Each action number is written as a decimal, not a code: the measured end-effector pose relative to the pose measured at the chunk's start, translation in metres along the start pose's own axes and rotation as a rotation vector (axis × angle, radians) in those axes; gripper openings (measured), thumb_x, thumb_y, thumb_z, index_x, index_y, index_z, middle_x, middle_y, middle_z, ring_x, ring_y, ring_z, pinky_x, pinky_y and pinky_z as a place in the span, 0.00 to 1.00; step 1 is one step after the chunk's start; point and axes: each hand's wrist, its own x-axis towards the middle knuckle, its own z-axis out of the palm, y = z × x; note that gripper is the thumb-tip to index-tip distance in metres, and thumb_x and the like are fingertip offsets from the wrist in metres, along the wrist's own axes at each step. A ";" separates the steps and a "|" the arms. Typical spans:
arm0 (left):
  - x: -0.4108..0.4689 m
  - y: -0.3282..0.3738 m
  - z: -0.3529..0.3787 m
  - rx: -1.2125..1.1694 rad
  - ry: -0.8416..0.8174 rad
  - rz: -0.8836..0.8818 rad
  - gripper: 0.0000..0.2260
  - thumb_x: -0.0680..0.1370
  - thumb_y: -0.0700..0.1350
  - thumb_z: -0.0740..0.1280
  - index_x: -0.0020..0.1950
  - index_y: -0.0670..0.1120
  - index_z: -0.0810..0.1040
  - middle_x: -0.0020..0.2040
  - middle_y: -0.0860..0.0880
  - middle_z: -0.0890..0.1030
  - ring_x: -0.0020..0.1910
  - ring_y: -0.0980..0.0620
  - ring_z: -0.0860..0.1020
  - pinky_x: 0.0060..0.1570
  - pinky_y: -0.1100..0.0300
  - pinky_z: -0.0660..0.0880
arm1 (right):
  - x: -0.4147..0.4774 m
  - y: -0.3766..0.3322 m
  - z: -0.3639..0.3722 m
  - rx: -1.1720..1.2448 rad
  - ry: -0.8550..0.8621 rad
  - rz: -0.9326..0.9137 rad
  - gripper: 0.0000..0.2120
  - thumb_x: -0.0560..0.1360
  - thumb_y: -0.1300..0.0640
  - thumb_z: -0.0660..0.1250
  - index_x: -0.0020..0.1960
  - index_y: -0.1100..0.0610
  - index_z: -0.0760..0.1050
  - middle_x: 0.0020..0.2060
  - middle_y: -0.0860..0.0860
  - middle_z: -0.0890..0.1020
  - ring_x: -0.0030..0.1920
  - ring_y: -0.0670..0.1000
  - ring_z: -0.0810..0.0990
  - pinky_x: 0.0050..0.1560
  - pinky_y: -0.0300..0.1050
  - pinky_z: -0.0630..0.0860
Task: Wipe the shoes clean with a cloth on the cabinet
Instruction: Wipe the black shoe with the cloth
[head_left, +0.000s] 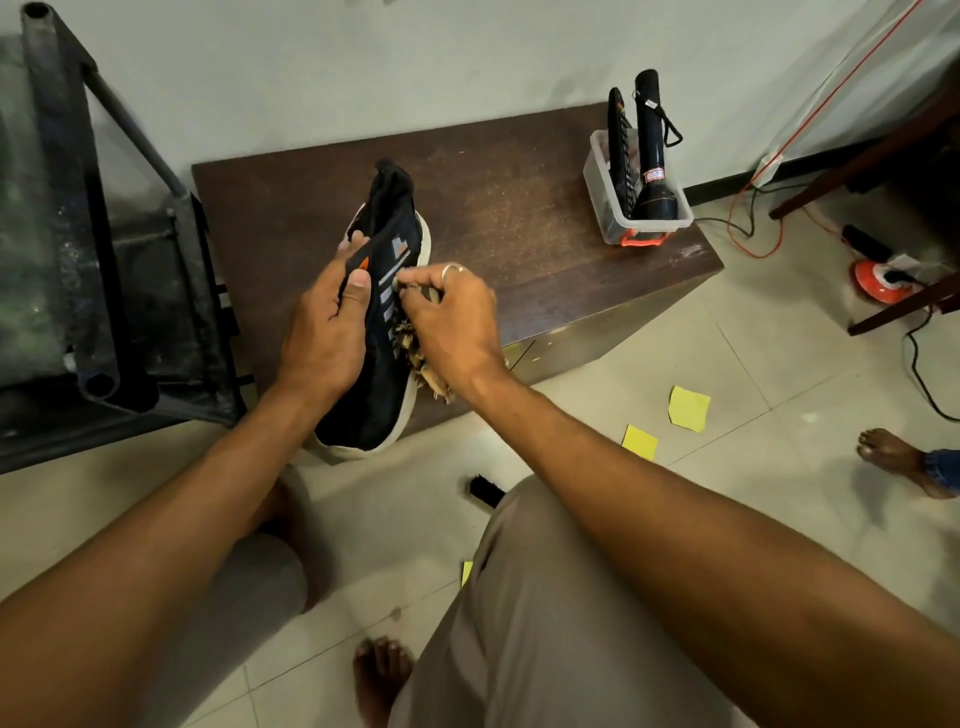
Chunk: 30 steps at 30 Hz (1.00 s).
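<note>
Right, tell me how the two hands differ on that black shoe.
The left hand grips the black fabric shoe with a white sole near its opening; the right hand holds a crumpled brown cloth against its striped side. The right hand wears a ring; the left hand shows none. Both curl round what they hold, over the dark wooden cabinet.

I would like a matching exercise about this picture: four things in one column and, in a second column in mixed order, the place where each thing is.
Things
1. shoe
2. cloth
3. torch
4. yellow paper pieces

Places
a. standing in the clear plastic box
b. lying on the floor tiles
c. gripped by the left hand
d. bunched in the right hand

Pairs: 1-c, 2-d, 3-a, 4-b
</note>
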 end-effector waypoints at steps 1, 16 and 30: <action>0.000 0.000 0.000 0.000 -0.002 0.000 0.20 0.87 0.47 0.55 0.79 0.47 0.67 0.78 0.51 0.67 0.77 0.58 0.64 0.65 0.81 0.58 | 0.007 0.000 0.001 0.007 0.016 -0.012 0.09 0.79 0.63 0.69 0.57 0.58 0.85 0.55 0.51 0.85 0.54 0.43 0.82 0.54 0.25 0.74; 0.008 -0.017 0.002 -0.043 0.001 0.049 0.20 0.87 0.49 0.56 0.79 0.48 0.69 0.77 0.54 0.69 0.74 0.66 0.64 0.71 0.72 0.60 | 0.017 0.038 -0.010 -0.226 -0.130 -0.688 0.09 0.75 0.68 0.72 0.54 0.61 0.85 0.53 0.56 0.84 0.55 0.54 0.83 0.60 0.52 0.80; 0.010 -0.021 0.003 -0.106 0.001 0.045 0.19 0.87 0.48 0.56 0.78 0.47 0.69 0.76 0.55 0.70 0.75 0.65 0.65 0.73 0.68 0.62 | 0.051 0.043 -0.024 -0.276 -0.233 -0.795 0.09 0.75 0.66 0.73 0.55 0.61 0.85 0.55 0.56 0.84 0.57 0.54 0.82 0.61 0.52 0.79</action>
